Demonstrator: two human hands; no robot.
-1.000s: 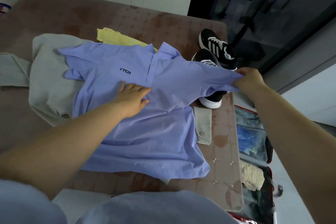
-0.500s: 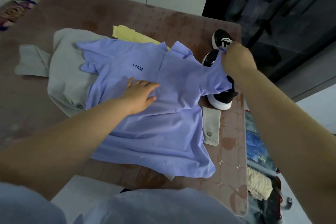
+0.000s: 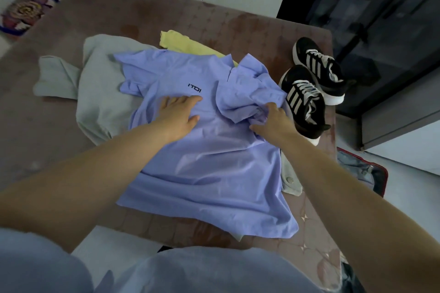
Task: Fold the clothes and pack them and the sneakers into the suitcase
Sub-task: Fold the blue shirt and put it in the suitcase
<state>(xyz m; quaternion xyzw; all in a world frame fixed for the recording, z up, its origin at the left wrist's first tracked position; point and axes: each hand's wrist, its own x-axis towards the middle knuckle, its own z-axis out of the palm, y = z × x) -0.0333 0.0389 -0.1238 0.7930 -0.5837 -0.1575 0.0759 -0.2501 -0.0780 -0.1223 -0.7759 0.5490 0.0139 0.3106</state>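
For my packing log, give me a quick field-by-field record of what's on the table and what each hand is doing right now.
Surface: brown patterned table
Shirt: lavender polo shirt, spread out, one sleeve bunched inward
Left hand: flat, presses the shirt's chest
Right hand: grips the bunched sleeve
Shoes: black white-striped sneakers, beside the shirt, unpacked
Underneath: grey garment, pale yellow garment
Suitcase: red-edged suitcase, open beside the table, partly in view

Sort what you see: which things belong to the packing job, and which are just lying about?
Job: blue polo shirt, grey garment, yellow garment, black sneakers, suitcase.
Lying about: colourful patterned object at far left, dark glass cabinet.
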